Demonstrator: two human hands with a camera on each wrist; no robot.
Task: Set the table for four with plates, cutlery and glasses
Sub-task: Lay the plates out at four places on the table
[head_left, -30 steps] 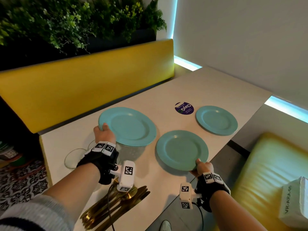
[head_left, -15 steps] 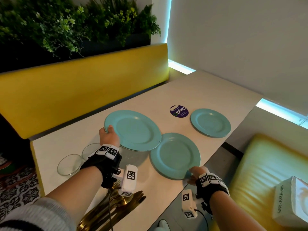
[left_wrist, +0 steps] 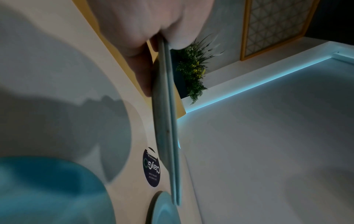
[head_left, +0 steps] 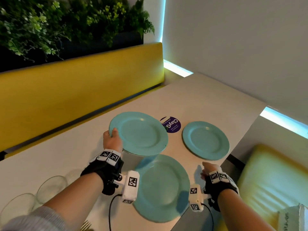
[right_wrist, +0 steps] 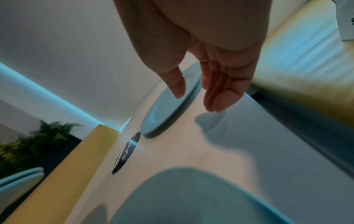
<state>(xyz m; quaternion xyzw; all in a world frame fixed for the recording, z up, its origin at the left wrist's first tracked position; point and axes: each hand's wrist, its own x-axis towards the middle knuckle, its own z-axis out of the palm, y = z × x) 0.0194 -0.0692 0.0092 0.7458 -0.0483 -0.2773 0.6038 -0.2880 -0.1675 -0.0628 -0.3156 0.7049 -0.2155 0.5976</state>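
Plates [head_left: 140,134]: two stacked, pinched in left hand [head_left: 112,139], right hand [head_left: 210,169] loose & empty; keep 'em level, peel top one off w/ right

Head view: we look steeply down at the table [head_left: 208,97], both forearms entering from the bottom. Left wrist cam sits close, edge-on to the held plates [left_wrist: 168,136]. Right wrist cam looks past the right hand [right_wrist: 206,60]. All share the purple sticker [head_left: 171,125].
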